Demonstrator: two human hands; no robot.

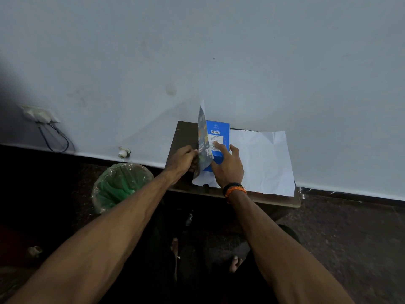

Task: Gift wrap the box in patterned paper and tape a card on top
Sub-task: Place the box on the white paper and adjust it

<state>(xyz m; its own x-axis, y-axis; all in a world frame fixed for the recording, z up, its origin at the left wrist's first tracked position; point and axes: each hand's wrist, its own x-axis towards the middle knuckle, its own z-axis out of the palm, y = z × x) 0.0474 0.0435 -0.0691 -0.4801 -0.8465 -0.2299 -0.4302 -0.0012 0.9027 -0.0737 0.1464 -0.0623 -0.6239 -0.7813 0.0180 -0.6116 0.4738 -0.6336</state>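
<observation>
A blue box (pixel 219 132) with a white label lies on a sheet of wrapping paper (pixel 263 159) spread white side up on a small dark table (pixel 184 132). The paper's left edge stands lifted against the box, showing its dark patterned side (pixel 202 139). My left hand (pixel 183 160) grips that lifted edge from the left. My right hand (pixel 228 165) rests on the box with straight fingers, the forefinger pressing on the label. No card or tape is in view.
The table stands against a pale wall (pixel 219 51). A green bin (pixel 120 183) lined with clear plastic stands on the floor at its left. A wall socket with a cable (pixel 41 116) is at far left. My feet are below the table's front edge.
</observation>
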